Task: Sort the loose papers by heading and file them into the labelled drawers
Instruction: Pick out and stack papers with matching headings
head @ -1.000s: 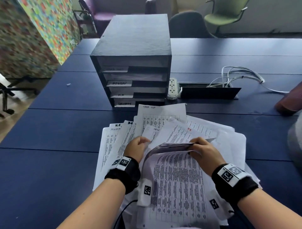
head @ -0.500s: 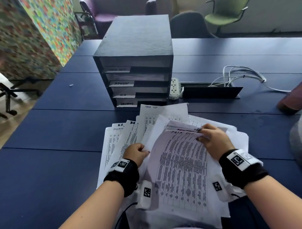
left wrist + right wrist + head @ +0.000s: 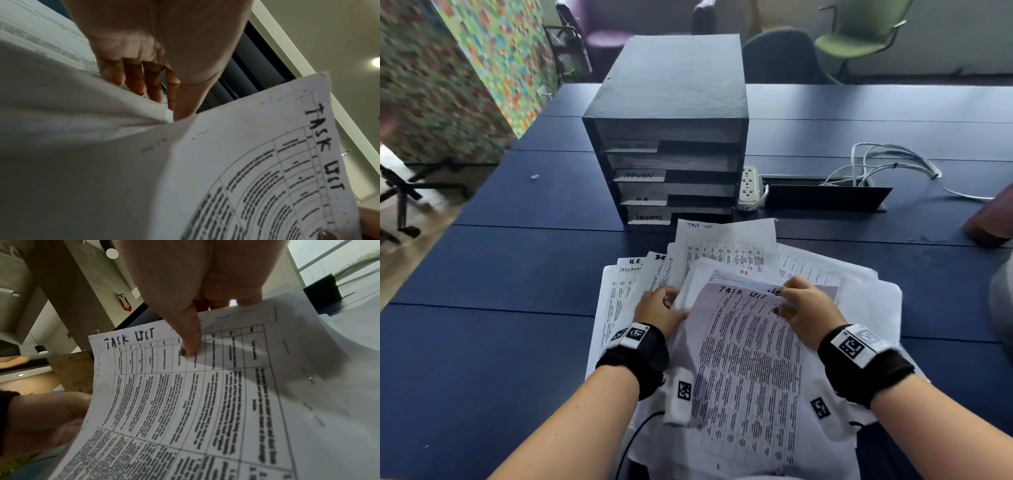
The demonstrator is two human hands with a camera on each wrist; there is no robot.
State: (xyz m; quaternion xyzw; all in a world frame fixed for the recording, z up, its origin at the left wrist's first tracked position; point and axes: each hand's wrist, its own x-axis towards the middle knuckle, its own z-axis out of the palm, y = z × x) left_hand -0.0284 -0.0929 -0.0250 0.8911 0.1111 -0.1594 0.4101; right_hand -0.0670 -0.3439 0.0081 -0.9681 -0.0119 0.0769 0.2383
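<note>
A black drawer unit [image 3: 667, 102] stands mid-table; its labels read ADMIN [image 3: 639, 175], HR [image 3: 643, 198] and one like SECURITY [image 3: 649, 217], and the top label is blurred. Loose printed papers [image 3: 726, 250] lie fanned in front of it. On top is a sheet headed TASK LIST [image 3: 750, 359] [image 3: 185, 394] [image 3: 267, 162]. My right hand [image 3: 804, 308] [image 3: 191, 331] pinches its top edge, thumb on the printed face. My left hand [image 3: 662, 308] [image 3: 148, 78] holds the sheet's left edge, fingers tucked under the paper.
A white power strip [image 3: 750, 186] and a black cable tray [image 3: 825, 197] with white cables [image 3: 887, 164] lie right of the drawers. A brown object [image 3: 993, 222] sits at the right edge. Chairs [image 3: 859, 31] stand beyond the dark blue table [image 3: 482, 342]. A colourful panel [image 3: 493, 51] stands left.
The curled sheet has been unrolled and laid flatter, so its TASK LIST heading now shows. My right hand moved with its top edge towards the drawers. The left hand barely shifted.
</note>
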